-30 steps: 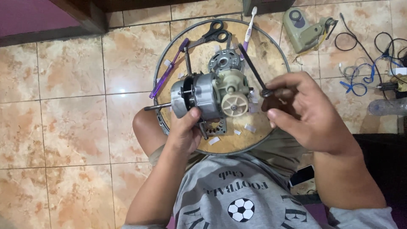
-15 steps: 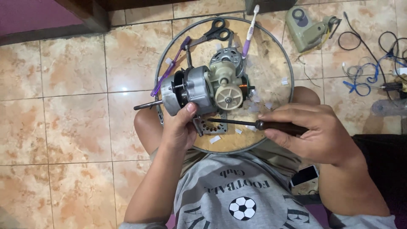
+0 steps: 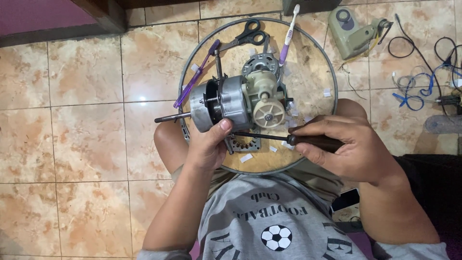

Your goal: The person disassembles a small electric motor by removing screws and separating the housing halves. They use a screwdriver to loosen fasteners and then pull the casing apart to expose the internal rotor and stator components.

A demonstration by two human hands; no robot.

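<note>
Fan motor (image 3: 226,103) sits gripped in left hand (image 3: 209,144); right hand (image 3: 346,149) is clenched round a screwdriver (image 3: 288,138).

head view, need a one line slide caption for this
Left hand steadies a fan motor over a round tray while the right hand works a screwdriver at it.

Grey fan motor (image 3: 226,103) lies sideways, screwdriver (image 3: 288,139) tip against it.

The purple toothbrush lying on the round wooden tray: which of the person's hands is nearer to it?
Left. The left hand grips the grey metal fan motor, just below and right of the purple toothbrush. The right hand, holding a dark-handled screwdriver, is farther off to the right.
</note>
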